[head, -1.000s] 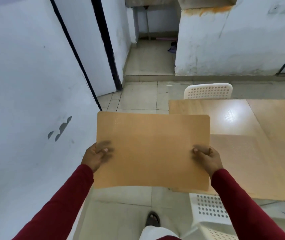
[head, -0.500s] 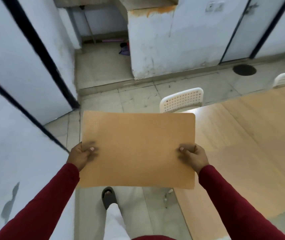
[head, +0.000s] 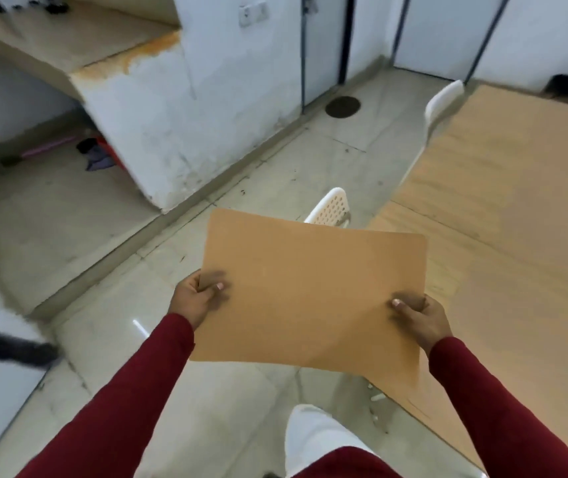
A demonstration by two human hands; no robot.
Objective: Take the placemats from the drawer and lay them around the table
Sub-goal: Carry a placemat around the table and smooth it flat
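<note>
A tan rectangular placemat (head: 313, 294) is held flat in the air in front of me, over the floor and the near left corner of the wooden table (head: 517, 215). My left hand (head: 196, 298) pinches its left edge, thumb on top. Gripping the right edge, thumb on top, is my right hand (head: 420, 319). The table stretches away on the right, its top bare where visible. The drawer is not in view.
A white perforated chair (head: 332, 208) stands at the table's left side, just beyond the placemat. Another white chair (head: 443, 101) stands farther along. A white counter block (head: 172, 108) rises at the left, across tiled floor (head: 110, 305). A round floor drain (head: 342, 106) lies near the doors.
The view has swung to the right and the table now fills the right side. Both hands keep the same hold on the placemat, which has come nearer the table's corner.
</note>
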